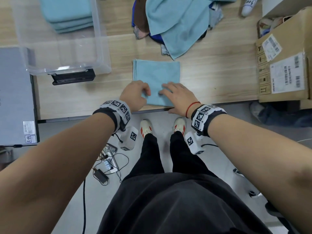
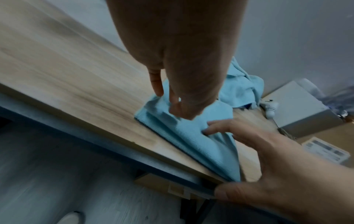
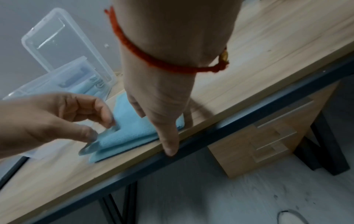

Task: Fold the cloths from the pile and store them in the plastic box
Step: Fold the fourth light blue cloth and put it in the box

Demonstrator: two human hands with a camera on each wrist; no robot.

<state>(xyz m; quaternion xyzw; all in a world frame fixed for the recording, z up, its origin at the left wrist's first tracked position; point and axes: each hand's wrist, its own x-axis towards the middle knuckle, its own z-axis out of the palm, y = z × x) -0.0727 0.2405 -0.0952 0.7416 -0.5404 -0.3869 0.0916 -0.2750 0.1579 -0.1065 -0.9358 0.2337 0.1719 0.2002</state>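
Observation:
A folded light blue cloth lies flat on the wooden table, its near edge at the table's front edge. My left hand pinches the cloth's near left corner between thumb and curled fingers; the left wrist view shows this pinch on the cloth. My right hand rests straight fingers on the near right part of the cloth, with its thumb down on the table's front edge. The pile of unfolded cloths lies at the back. The clear plastic box stands at the back left.
Several folded blue cloths lie stacked inside the box. A cardboard box stands at the table's right end, and a grey flat case lies at the left. A black clip hangs at the box's near wall. Cables lie on the floor.

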